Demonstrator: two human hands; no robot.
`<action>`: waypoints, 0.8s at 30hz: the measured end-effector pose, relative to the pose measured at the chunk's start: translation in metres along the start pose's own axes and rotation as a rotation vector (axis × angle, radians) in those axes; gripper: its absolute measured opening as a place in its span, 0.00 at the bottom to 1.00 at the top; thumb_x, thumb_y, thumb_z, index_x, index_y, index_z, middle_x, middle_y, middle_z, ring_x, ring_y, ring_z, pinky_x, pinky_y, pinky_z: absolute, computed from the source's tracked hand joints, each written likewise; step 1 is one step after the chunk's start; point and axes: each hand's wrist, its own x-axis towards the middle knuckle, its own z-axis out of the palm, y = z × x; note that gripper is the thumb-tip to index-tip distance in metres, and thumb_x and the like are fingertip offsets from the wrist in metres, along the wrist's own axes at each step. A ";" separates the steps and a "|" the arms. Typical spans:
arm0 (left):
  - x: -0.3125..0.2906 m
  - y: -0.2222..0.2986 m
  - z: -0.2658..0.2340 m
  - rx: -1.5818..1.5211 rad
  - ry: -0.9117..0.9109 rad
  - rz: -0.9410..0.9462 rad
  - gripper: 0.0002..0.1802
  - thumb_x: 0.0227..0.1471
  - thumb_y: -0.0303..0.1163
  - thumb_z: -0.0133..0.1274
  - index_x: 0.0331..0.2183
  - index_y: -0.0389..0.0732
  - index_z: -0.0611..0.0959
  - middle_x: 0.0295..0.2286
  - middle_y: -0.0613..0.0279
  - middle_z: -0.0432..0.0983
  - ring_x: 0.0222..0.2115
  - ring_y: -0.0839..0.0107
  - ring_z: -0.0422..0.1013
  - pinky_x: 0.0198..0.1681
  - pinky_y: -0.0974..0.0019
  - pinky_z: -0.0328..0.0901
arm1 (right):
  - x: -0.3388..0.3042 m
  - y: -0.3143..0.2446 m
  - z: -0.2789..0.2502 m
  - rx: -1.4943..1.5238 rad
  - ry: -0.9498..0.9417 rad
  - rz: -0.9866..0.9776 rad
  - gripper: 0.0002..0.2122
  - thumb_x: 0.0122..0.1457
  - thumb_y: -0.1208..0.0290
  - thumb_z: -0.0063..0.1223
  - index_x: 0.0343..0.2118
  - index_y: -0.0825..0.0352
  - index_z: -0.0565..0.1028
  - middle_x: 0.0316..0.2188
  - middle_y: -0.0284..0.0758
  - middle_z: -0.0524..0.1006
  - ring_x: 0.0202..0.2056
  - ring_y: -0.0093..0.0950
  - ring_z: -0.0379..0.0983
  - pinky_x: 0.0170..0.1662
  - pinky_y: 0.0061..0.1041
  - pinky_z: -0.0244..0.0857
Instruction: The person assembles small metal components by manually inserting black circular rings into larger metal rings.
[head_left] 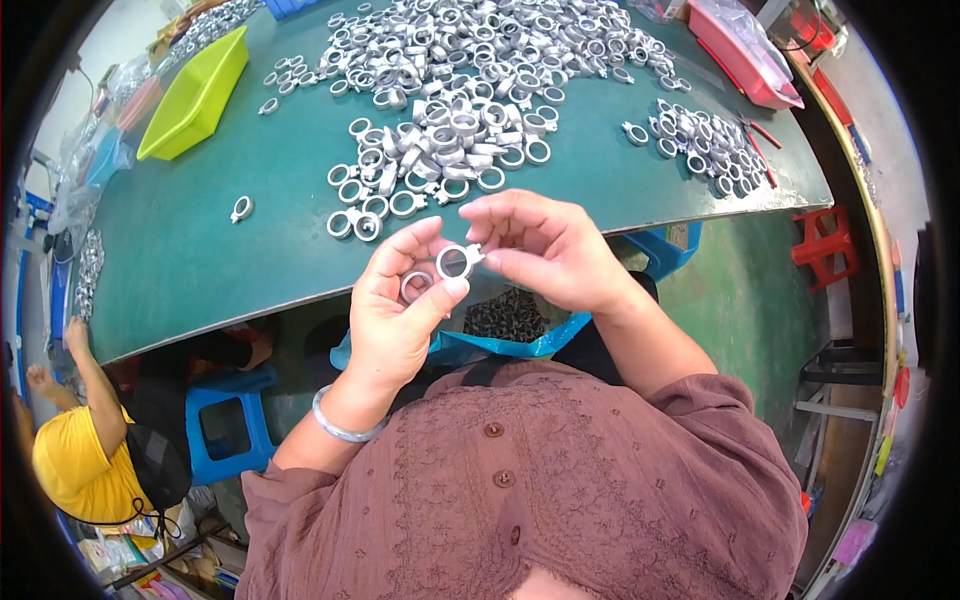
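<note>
My left hand (385,315) holds a grey metal ring clamp (441,263) with a small lug between thumb and fingers. A second metal ring (404,290) sits in the same hand, against the palm. The fingers of my right hand (555,250) are closed at the lug of the first ring; whether a small part is between them is hidden. Below my hands, a blue bag or liner (545,342) on my lap holds many small dark parts (505,316). A large heap of similar rings (460,130) lies on the green table (270,180) in front of me.
A smaller ring pile (710,145) lies right beside red-handled pliers (766,135). One loose ring (241,208) lies left. A yellow-green tray (195,95) and pink bin (740,55) stand on the table. Blue stool (232,420), red stool (825,245), and a person in yellow (80,455) flank me.
</note>
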 end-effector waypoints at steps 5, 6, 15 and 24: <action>0.000 0.002 -0.003 -0.509 -0.032 -0.306 0.20 0.46 0.26 0.48 0.44 0.31 0.70 0.29 0.59 0.70 0.27 0.74 0.66 0.27 0.76 0.63 | 0.032 -0.004 -0.018 -0.777 0.242 -0.303 0.12 0.45 0.82 0.50 0.36 0.67 0.73 0.27 0.34 0.70 0.25 0.27 0.67 0.29 0.22 0.63; 0.002 0.002 -0.006 -0.564 -0.040 -0.330 0.17 0.48 0.28 0.46 0.41 0.30 0.70 0.30 0.56 0.69 0.29 0.71 0.67 0.27 0.75 0.64 | 0.042 -0.003 -0.020 -0.898 0.279 -0.308 0.10 0.45 0.78 0.51 0.33 0.65 0.73 0.26 0.36 0.70 0.27 0.34 0.68 0.30 0.27 0.63; 0.005 0.014 -0.003 -0.673 0.024 -0.423 0.15 0.51 0.33 0.45 0.39 0.33 0.71 0.30 0.55 0.69 0.29 0.65 0.70 0.28 0.69 0.69 | 0.075 0.008 -0.028 -1.259 0.304 -0.345 0.06 0.47 0.71 0.52 0.29 0.62 0.74 0.23 0.34 0.71 0.29 0.35 0.70 0.32 0.32 0.63; 0.012 0.009 -0.004 -0.418 0.030 -0.283 0.22 0.50 0.33 0.50 0.48 0.38 0.68 0.22 0.67 0.67 0.22 0.78 0.64 0.19 0.80 0.57 | 0.026 -0.002 0.010 -0.714 0.162 -0.497 0.08 0.43 0.82 0.56 0.28 0.67 0.75 0.24 0.35 0.75 0.26 0.29 0.72 0.29 0.23 0.65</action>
